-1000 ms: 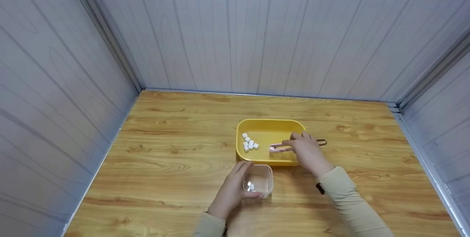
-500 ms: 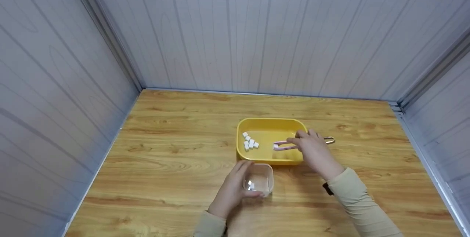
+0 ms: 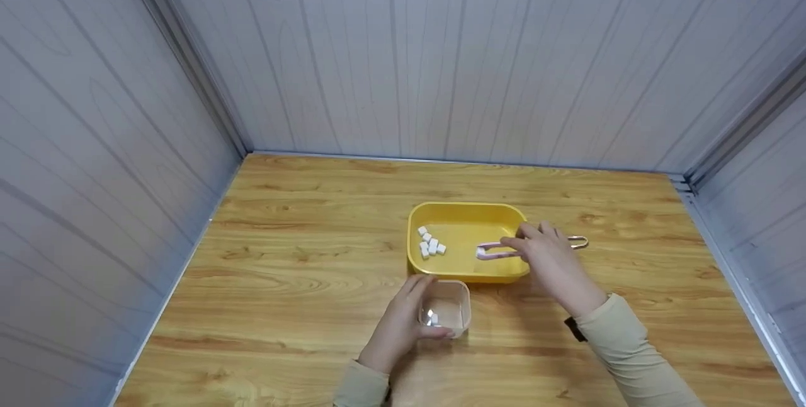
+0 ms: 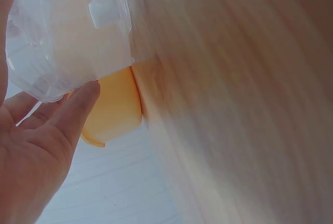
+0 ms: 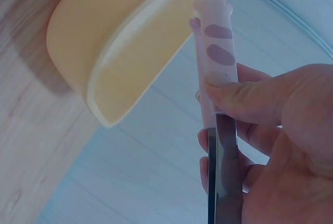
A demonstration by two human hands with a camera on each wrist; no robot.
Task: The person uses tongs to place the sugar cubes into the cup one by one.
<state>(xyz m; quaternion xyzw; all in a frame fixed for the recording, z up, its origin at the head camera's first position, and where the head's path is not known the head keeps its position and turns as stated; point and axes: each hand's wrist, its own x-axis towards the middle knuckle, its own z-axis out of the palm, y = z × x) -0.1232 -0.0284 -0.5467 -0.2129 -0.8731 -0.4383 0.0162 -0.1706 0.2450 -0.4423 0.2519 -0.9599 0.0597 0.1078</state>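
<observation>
My right hand (image 3: 554, 262) pinches a pair of tongs (image 5: 217, 62) with pink, paw-patterned tips and a metal bow. Between the tips in the head view sits a white cube (image 3: 481, 252), held over the right part of a yellow bin (image 3: 467, 276). Several more white cubes (image 3: 432, 246) lie at the bin's left end. In front of the bin, my left hand (image 3: 398, 325) grips a small clear plastic box (image 3: 454, 312), fingers at its far left corner and thumb along the near side. A few white cubes (image 4: 104, 13) show through the box's wall.
The bin and the box stand close together on a wood-grain table (image 3: 302, 256). Pale panel walls (image 3: 428, 67) rise at the back and both sides.
My right hand has moved to the right with the tongs and the white cube between their tips. My left hand and the clear box stay in place.
</observation>
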